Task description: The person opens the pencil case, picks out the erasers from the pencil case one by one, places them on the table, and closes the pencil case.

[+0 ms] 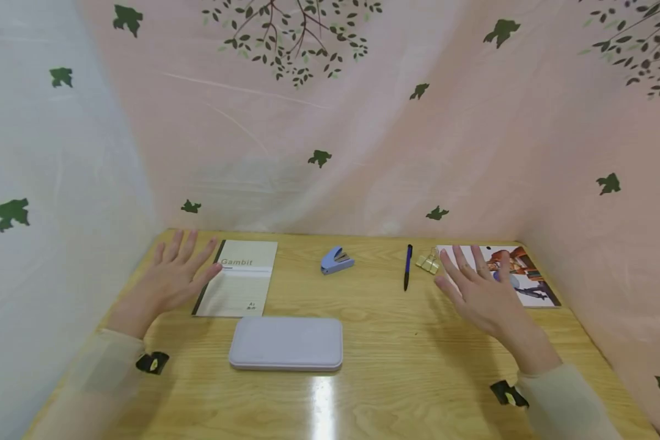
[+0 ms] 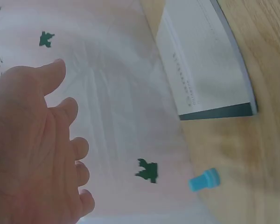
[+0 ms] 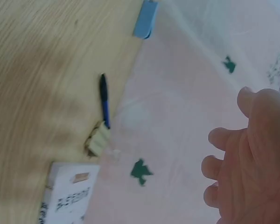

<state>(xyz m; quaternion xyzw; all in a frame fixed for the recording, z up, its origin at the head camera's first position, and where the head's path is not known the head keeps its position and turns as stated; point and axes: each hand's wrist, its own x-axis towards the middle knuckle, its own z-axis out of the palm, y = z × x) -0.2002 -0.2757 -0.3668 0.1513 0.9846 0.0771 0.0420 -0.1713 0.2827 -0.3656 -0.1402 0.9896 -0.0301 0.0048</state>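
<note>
I see the left hand (image 1: pixel 174 278) up in the air, fingers wide, near the notebook (image 1: pixel 244 293) on the table (image 1: pixel 407 342). The right hand (image 1: pixel 481 293) is up too, fingers wide, near the picture book (image 1: pixel 530 276).

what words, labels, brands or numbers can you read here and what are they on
"Gambit": on the notebook cover
Too small to read surely: the notebook's corner mark and the line under "Gambit"
Too blurred to read: print on the white illustrated item, right wrist view
</note>
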